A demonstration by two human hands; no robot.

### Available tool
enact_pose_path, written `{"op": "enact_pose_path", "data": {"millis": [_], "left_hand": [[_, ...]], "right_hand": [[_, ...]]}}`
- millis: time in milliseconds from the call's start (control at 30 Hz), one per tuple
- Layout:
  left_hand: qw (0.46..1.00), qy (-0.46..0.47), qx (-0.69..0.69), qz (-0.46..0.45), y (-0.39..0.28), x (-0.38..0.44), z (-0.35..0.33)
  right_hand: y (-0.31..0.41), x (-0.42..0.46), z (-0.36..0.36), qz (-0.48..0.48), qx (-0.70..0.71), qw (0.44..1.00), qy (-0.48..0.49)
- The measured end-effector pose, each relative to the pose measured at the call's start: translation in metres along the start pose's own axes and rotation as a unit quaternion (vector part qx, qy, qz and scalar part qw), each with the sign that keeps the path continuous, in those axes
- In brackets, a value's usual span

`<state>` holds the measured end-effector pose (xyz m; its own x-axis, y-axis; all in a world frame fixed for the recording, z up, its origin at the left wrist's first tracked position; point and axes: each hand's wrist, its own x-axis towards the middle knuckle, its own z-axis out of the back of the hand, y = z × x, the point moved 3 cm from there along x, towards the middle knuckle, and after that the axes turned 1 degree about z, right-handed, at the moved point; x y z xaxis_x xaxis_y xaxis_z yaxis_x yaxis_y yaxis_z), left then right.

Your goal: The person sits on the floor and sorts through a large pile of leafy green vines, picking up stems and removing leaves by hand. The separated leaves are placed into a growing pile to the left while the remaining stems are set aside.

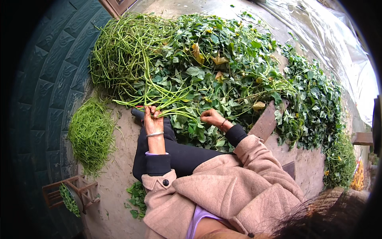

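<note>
My left hand (153, 119), with a silver bangle at the wrist, is closed around a bunch of long green leaf stems (167, 100) that fan out above and to the right. To its right, my right hand (212, 117) has curled fingers at the edge of the leafy vines (206, 80); whether it pinches a stem or leaf cannot be told. Beyond the left hand rises a tangled heap of bare green stems (119, 56), joining the broad pile of leafy vines, which holds some yellowed leaves.
A smaller mound of thin green stems (91, 136) lies on the concrete floor at left. Below it, a wooden stool (86, 191) bears a bowl of greens (69, 200). A wooden board (265, 122) touches the vines at right. Clear plastic sheeting (328, 33) is at upper right, a tiled wall (44, 89) at left.
</note>
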<state>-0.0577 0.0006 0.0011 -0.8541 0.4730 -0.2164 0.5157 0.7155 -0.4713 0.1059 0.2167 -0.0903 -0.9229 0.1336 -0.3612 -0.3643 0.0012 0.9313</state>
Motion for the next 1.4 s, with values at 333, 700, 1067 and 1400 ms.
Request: {"op": "enact_pose_path", "data": {"millis": [333,700,1067,1400], "left_hand": [[0.998,0.032,-0.045,0.038,0.006,0.0,-0.011],[0.988,0.083,-0.073,0.105,0.011,-0.003,-0.02],[0.991,0.068,-0.072,0.095,0.011,-0.005,-0.02],[0.991,0.058,-0.062,0.099,0.014,-0.001,-0.014]], "right_hand": [[-0.027,0.004,0.052,0.034,-0.092,0.983,-0.152],[0.061,0.008,0.004,0.061,0.361,0.92,0.136],[0.072,-0.004,0.005,-0.002,0.271,0.957,0.103],[0.073,-0.005,0.007,-0.003,0.308,0.949,0.072]]}}
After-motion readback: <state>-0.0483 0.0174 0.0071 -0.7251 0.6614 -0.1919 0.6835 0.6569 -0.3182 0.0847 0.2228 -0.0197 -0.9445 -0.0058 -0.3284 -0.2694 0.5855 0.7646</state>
